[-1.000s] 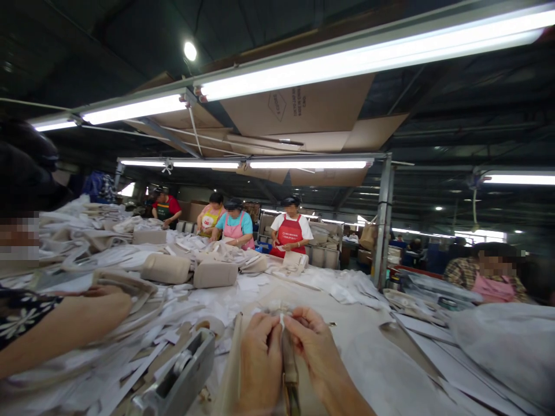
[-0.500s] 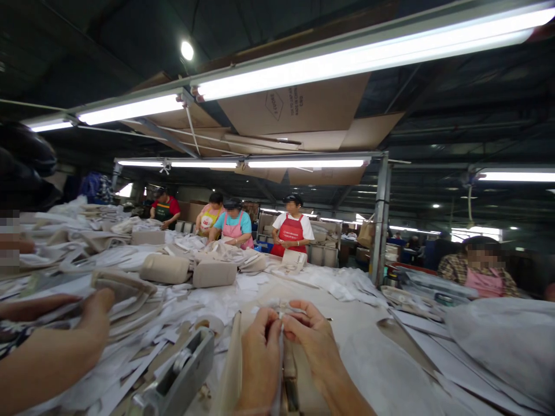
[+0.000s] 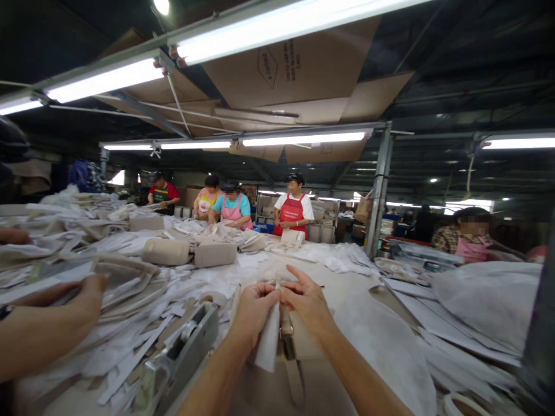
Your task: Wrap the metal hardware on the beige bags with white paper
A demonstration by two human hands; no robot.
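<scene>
In the middle of the head view, my left hand point(image 3: 255, 309) pinches the upper end of a white wrapping strip point(image 3: 267, 341), which hangs down from the fingers. My right hand point(image 3: 306, 300) meets it from the other side, thumb and fingertips closed at the same spot with one finger raised. Beneath both hands lies a beige bag point(image 3: 318, 378) with a narrow strap point(image 3: 295, 381) and a metal buckle point(image 3: 287, 331). The exact spot between the fingertips is too small to make out.
A metal tape dispenser point(image 3: 186, 352) stands left of my forearm. Further left, a co-worker's hand point(image 3: 84, 300) handles beige pieces. White sheets point(image 3: 377, 346) lie at right; two beige pouches point(image 3: 215, 255) sit beyond. Several people work across the table, and a metal post point(image 3: 381, 190) rises behind.
The head view has tilted down, showing more of the bag and buckle. The white strip now hangs visibly below my left hand. My hands stay together at the same place on the bag.
</scene>
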